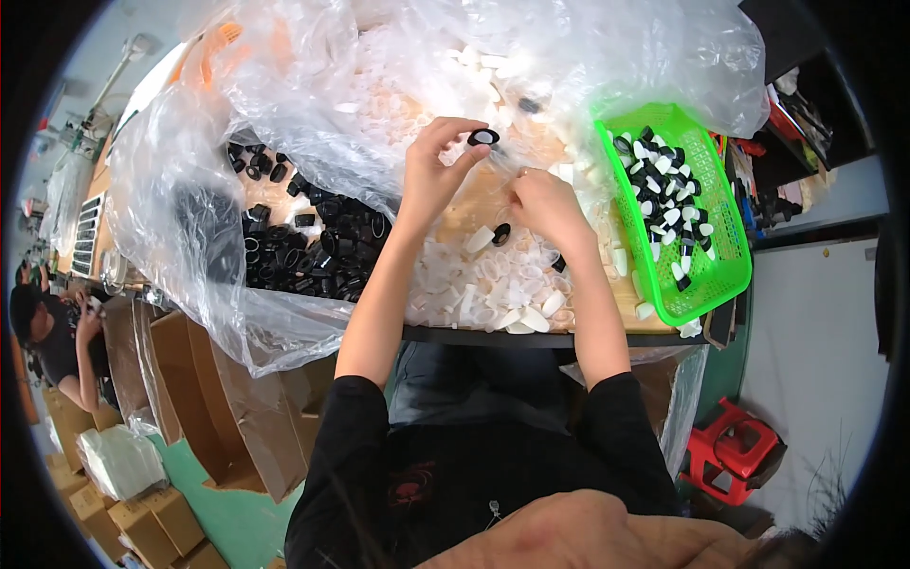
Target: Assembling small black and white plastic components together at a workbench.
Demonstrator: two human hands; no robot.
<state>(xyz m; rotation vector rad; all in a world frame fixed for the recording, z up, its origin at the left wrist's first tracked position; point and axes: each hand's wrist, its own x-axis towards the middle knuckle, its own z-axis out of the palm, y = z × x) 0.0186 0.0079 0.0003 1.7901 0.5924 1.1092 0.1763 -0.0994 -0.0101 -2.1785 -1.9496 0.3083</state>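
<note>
Above the middle of the table, my left hand [437,173] pinches a black oval ring [479,137] with a pale centre between thumb and fingertips. To its right is my right hand [550,204], its fingers curled together; whatever they hold, if anything, is hidden. Just below the hands lie a white oval cap [481,239] and another black ring [501,233]. Clear and white plastic pieces [493,284] are heaped nearer the table's front edge. On the left, many loose black rings [322,251] lie in a pile beside clear plastic sheeting.
A green basket [730,256] at the right holds black-and-white assembled pieces [668,199]. Crumpled clear plastic [607,47] covers the table's far side. Cardboard boxes [204,398] stand at the lower left, and a red stool [730,446] at the lower right. Another person [66,341] works at far left.
</note>
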